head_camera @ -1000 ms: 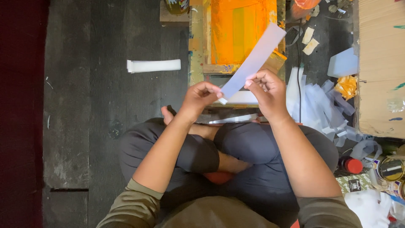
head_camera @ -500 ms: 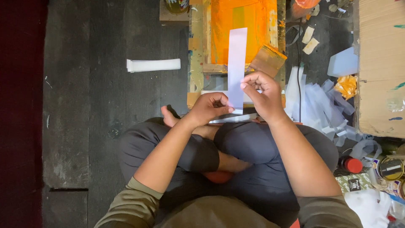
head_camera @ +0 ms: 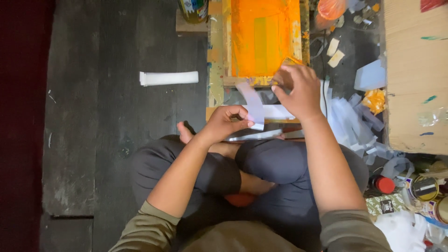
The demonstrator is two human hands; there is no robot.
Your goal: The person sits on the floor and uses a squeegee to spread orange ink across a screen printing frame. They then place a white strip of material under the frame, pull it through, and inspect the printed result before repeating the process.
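Since half a second ago the right hand [head_camera: 298,91] has left the paper strip [head_camera: 252,103] and moved up to the near edge of the wooden frame [head_camera: 219,56], where its fingers are closing on a small yellowish block [head_camera: 288,70]. The strip, upright before, is now leaning and curling, its lower end pinched between thumb and fingers of the left hand [head_camera: 226,122]. The left hand is hovering just above the crossed legs, near a flat white sheet [head_camera: 275,112]. A pile of paper strips [head_camera: 350,121] is crowding the right side beside a cardboard box [head_camera: 413,74]. The dark floor [head_camera: 102,140] on the left is lying open except for a white roll [head_camera: 169,78].
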